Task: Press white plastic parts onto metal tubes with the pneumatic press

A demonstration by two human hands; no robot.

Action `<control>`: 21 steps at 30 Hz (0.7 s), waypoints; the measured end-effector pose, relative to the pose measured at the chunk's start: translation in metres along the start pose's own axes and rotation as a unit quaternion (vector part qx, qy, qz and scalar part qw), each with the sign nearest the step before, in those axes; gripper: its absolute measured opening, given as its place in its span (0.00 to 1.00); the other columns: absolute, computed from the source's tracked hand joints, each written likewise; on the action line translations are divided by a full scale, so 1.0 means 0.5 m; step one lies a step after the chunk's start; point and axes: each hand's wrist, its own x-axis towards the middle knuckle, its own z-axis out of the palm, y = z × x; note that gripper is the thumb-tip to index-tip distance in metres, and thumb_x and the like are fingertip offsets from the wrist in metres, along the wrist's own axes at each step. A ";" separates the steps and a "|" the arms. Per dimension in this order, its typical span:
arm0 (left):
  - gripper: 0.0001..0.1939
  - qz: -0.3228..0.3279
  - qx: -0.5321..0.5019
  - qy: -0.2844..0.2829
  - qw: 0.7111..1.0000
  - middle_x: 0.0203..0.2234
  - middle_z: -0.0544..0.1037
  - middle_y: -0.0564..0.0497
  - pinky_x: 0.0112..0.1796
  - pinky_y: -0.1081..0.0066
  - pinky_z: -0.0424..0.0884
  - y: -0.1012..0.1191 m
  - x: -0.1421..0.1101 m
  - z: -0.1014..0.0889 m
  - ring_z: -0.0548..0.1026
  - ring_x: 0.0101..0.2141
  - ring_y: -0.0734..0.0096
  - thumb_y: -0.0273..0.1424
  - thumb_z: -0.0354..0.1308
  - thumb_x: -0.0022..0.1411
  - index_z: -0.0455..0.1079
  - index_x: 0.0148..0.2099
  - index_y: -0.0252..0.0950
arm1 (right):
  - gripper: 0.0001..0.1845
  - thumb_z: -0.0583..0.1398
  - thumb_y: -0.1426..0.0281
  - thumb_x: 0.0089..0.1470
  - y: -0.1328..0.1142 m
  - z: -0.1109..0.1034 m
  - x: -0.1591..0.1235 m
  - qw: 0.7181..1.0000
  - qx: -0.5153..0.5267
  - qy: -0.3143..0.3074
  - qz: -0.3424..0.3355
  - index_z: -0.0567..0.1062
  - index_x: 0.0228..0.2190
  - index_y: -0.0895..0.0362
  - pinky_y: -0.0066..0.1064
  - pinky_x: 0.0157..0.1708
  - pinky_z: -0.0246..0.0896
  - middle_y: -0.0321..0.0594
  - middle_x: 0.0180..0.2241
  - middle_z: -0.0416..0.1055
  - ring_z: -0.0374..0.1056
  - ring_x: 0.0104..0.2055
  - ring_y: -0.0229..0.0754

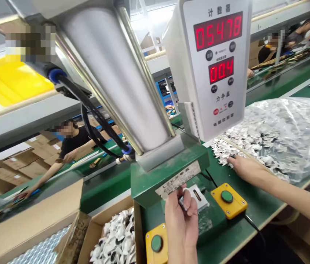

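My left hand (182,220) is closed round a small shiny metal piece (181,202), just in front of the green press (168,165). Beside those fingers, a white slotted plate (197,197) lies on the press's base. My right hand (244,168) is at the near edge of a heap of small white curved parts (254,146). Its fingertips are pinched together on one of these parts, largely hidden by the fingers. Yellow boxes with green buttons sit on either side of the base, one right (228,200) and one left (157,243).
A counter box (221,73) with red digits stands beside the press cylinder (113,73). Clear plastic sheeting (295,135) covers much of the heap. Lower left are a carton of white parts (116,238) and a carton of shiny metal pieces (42,245). Co-workers sit along the green line behind.
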 end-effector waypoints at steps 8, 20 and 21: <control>0.10 -0.060 -0.031 -0.046 0.997 0.21 0.63 0.56 0.12 0.83 0.50 -0.010 -0.009 0.011 0.54 0.15 0.86 0.30 0.61 0.57 0.66 0.27 0.31 | 0.17 0.52 0.55 0.59 -0.168 -0.082 -0.020 0.996 -0.032 -0.040 -0.071 0.68 0.43 0.52 0.33 0.24 0.56 0.42 0.37 0.65 0.62 0.24 0.41; 0.09 0.061 0.097 0.120 0.986 0.17 0.60 0.61 0.08 0.83 0.45 0.059 -0.090 -0.088 0.50 0.09 0.87 0.35 0.51 0.65 0.69 0.41 0.37 | 0.11 0.58 0.64 0.57 -0.374 -0.017 0.000 0.959 0.163 -0.220 -0.076 0.77 0.41 0.46 0.30 0.41 0.65 0.35 0.38 0.74 0.71 0.38 0.43; 0.09 0.068 0.102 0.120 0.985 0.17 0.60 0.61 0.08 0.84 0.45 0.060 -0.093 -0.098 0.50 0.09 0.87 0.35 0.51 0.65 0.68 0.42 0.37 | 0.12 0.57 0.64 0.58 -0.369 -0.011 -0.002 0.960 0.152 -0.218 -0.090 0.77 0.42 0.46 0.31 0.41 0.65 0.35 0.39 0.74 0.71 0.38 0.43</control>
